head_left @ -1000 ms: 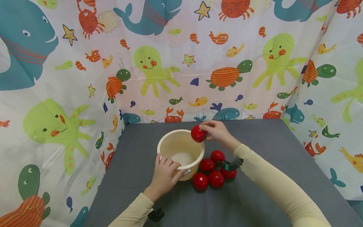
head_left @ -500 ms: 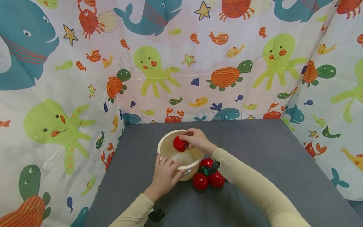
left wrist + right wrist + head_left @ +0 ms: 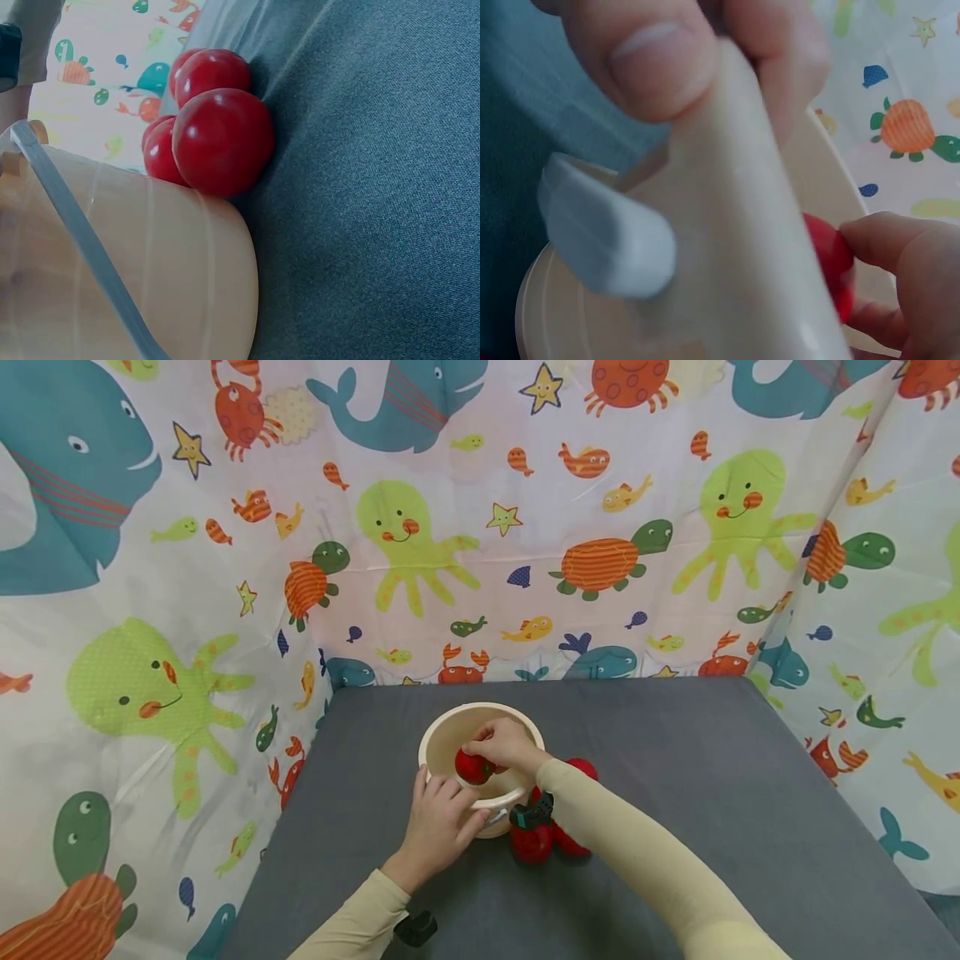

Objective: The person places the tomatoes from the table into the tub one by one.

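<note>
A cream bucket (image 3: 435, 735) with a grey handle (image 3: 90, 240) stands upright on the dark grey cloth. My left hand (image 3: 438, 827) grips its near rim, and the right wrist view shows thumb and fingers on either side of that rim. Inside the bucket's mouth, my right hand (image 3: 504, 745) holds a round, glossy red apple-like fruit (image 3: 472, 767) by its fingertips, below rim level. More such red fruits (image 3: 225, 142) lie clustered against the bucket's right side; in the head view my right forearm and wristband partly cover them. The bucket's floor is mostly hidden by my hands.
Dark grey cloth (image 3: 660, 752) covers the table around the bucket. A white curtain (image 3: 450, 602) printed with sea animals encloses the back and both sides. My right forearm (image 3: 637, 843) crosses above the red fruits.
My right hand has carried the red fruit leftward from beside the bucket's right rim, then down into its mouth. My left hand keeps its grip on the rim.
</note>
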Demonstrator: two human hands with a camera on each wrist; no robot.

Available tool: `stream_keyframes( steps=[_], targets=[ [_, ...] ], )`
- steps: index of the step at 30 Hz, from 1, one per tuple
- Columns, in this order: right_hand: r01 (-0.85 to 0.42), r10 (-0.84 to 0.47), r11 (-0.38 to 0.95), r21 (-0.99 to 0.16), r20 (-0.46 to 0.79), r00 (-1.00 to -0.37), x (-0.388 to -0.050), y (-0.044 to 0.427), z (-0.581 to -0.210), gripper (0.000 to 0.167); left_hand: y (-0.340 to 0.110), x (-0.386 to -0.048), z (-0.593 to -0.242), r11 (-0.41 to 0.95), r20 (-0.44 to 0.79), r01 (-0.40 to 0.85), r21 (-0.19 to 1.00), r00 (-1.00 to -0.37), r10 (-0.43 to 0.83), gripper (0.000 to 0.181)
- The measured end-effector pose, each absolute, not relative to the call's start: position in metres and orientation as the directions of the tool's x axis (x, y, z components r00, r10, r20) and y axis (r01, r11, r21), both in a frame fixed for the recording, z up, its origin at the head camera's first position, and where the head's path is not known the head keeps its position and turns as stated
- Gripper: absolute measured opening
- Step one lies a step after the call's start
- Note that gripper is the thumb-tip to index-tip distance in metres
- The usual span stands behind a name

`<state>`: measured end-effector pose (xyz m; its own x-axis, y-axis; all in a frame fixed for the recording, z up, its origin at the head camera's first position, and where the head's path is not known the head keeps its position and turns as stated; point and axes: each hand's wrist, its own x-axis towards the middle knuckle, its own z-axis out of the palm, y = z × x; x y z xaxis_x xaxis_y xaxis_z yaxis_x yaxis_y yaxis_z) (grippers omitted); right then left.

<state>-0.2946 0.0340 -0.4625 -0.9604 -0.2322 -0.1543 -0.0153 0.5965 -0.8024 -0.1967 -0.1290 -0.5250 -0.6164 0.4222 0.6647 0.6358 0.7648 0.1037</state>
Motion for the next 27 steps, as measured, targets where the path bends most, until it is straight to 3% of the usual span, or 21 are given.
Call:
stream_keyframes(
  steps=[15, 27],
  targets=[
    [-0.031, -0.233, 0.666, -0.745, -0.168, -0.958, -0.297, 0.029, -0.474, 0.019, -0.127, -0.195, -0.523, 0.756, 0.677, 0.645, 0.109, -0.605, 0.418, 0.019],
    [-0.045, -0.226, 0.595, -0.802, -0.113, -0.968, -0.296, 0.033, -0.461, 0.030, -0.130, -0.195, -0.523, 0.762, 0.683, 0.641, 0.096, -0.599, 0.418, 0.022]
  ],
)
